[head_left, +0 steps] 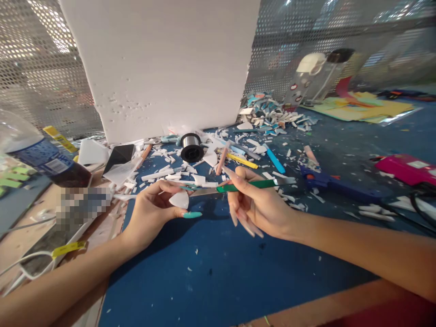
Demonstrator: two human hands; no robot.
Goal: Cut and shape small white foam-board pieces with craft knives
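Note:
Between the thumb and fingers of my left hand [155, 206] is a small white foam piece [179, 200] with a rounded, tapering shape. My right hand [257, 202] grips a green craft knife [254, 185] like a pen, its other fingers hanging loosely below. The knife's thin blade [206, 192] points left and reaches close to the foam piece; whether it touches cannot be made out. Both hands are just above a blue cutting mat [204, 268]. White foam scraps [163, 174] lie behind them, with a spool of wire [192, 147] standing among the scraps.
A large white foam board [163, 63] stands upright at the back. Left are a drink bottle [44, 152] and a dark phone [119, 156]. Right lie a blue glue gun [340, 184] and a pink tool [405, 170] with a black cord. A scrap heap [272, 113] sits behind.

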